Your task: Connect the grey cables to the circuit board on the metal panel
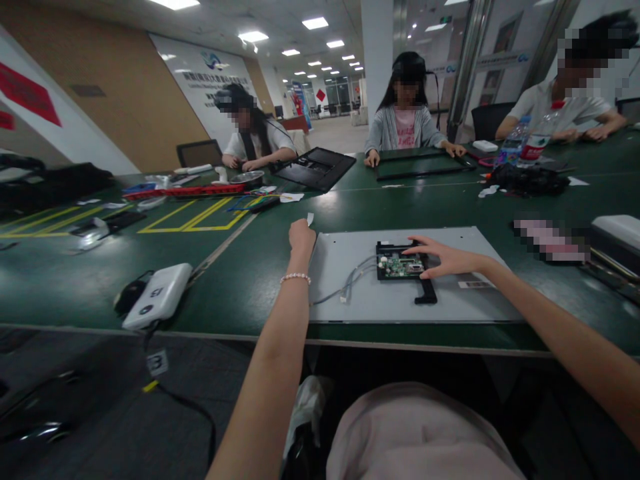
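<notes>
A flat light-grey panel [345, 253] lies on the green table in front of me. On it sits a green circuit board [400, 267] in a black plastic frame [426, 292], with a grey cable [353, 277] running off to the left. My right hand [445, 258] is over the board's right side, thumb and fingers spread; whether the fingertips touch it I cannot tell. At the panel's far left corner, my left hand [301, 237] is closed, and a small white strip [311, 219] sticks up from its fingers.
Left of the panel is a white box-shaped device [159, 297] with a cable over the table edge. A phone-like object [550, 240] lies to the right. Across the table, three people sit; one has a black panel [317, 167], another a black frame [425, 176]. Bottles [537, 143] stand far right.
</notes>
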